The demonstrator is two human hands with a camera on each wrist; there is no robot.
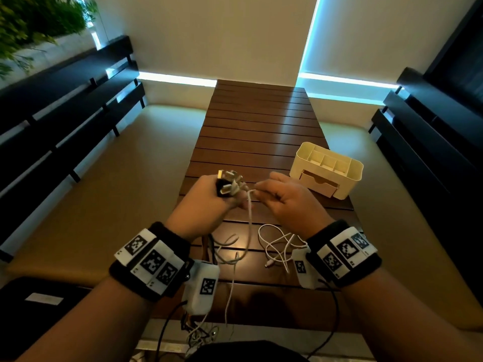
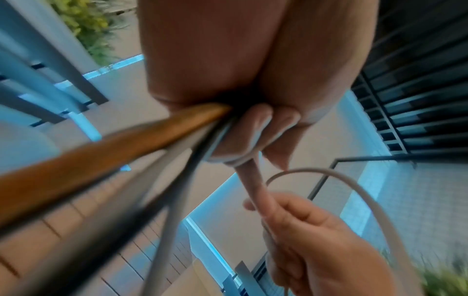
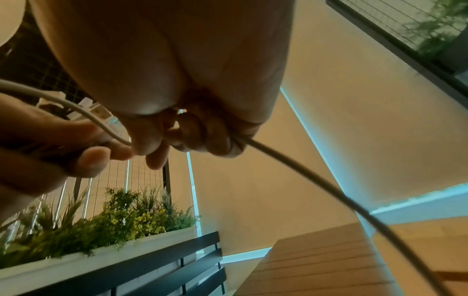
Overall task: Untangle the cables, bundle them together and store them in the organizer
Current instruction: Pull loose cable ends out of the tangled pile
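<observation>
My left hand [image 1: 209, 197] grips a bunch of cable ends, their metal USB plugs [image 1: 230, 182] sticking up out of the fist. In the left wrist view an orange, a black and grey cables [image 2: 113, 144] run out of that fist [image 2: 253, 124]. My right hand [image 1: 285, 197] pinches a white cable [image 1: 249, 212] close to the left hand; in the right wrist view that cable [image 3: 291, 160] runs through its curled fingers [image 3: 202, 136]. Loose white cables [image 1: 277, 246] lie tangled on the wooden table [image 1: 256, 126]. The cream organizer [image 1: 328, 169] stands to the right, behind my right hand.
Dark slatted benches [image 1: 65, 105] flank the narrow table on both sides. A planter with green plants [image 1: 34, 24] sits at the far left. More cable ends [image 1: 201, 333] hang over the table's near edge.
</observation>
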